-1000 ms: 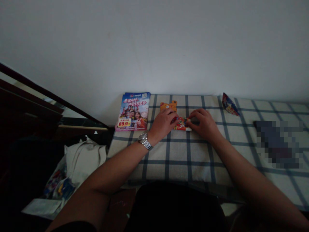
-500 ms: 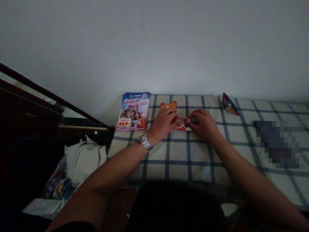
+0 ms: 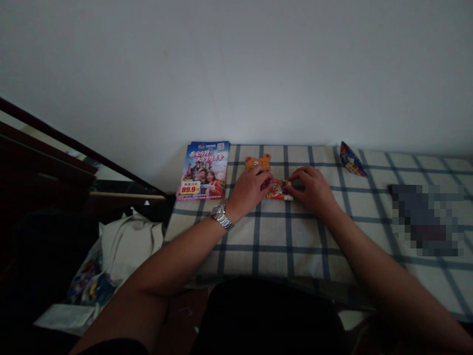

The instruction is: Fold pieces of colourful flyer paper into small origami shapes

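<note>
A small folded piece of red printed paper (image 3: 278, 190) lies flat on the checked cloth (image 3: 288, 231). My left hand (image 3: 251, 190), with a metal watch on its wrist, presses curled fingers on the paper's left end. My right hand (image 3: 312, 190) pinches and presses the right end with bent fingers. Both hands touch the paper and cover part of it. An orange bear-shaped cutout (image 3: 257, 161) lies just behind my left hand.
A colourful flyer (image 3: 204, 170) lies at the cloth's back left corner. A folded paper shape (image 3: 351, 160) sits at the back right by the wall. A blurred dark patch (image 3: 426, 217) lies at the right. A white bag with papers (image 3: 118, 246) is down at the left.
</note>
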### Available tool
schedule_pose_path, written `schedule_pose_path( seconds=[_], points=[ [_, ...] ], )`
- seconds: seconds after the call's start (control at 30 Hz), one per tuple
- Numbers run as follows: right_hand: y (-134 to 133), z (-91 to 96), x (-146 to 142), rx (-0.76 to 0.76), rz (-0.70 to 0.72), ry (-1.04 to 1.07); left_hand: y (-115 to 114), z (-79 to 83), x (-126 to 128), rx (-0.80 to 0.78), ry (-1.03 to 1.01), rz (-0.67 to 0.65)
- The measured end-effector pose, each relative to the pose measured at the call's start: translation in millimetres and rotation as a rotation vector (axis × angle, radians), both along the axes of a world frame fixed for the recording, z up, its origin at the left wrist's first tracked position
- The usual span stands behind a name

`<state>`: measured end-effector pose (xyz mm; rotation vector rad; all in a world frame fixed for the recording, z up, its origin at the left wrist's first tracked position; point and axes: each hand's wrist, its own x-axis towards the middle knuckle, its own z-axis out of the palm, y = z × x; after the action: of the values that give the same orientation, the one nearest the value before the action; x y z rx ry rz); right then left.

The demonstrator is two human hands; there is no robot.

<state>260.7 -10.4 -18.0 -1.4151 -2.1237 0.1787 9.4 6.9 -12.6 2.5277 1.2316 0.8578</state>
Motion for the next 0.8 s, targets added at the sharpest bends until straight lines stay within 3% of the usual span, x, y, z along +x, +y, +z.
schedule_pose_path(
  seconds=[0.8],
  points=[
    [-0.4, 1.9, -1.0, -0.007, -0.005, -0.027, -1.1, 1.3, 1.6, -0.008, 0.021, 0.003]
  ],
)
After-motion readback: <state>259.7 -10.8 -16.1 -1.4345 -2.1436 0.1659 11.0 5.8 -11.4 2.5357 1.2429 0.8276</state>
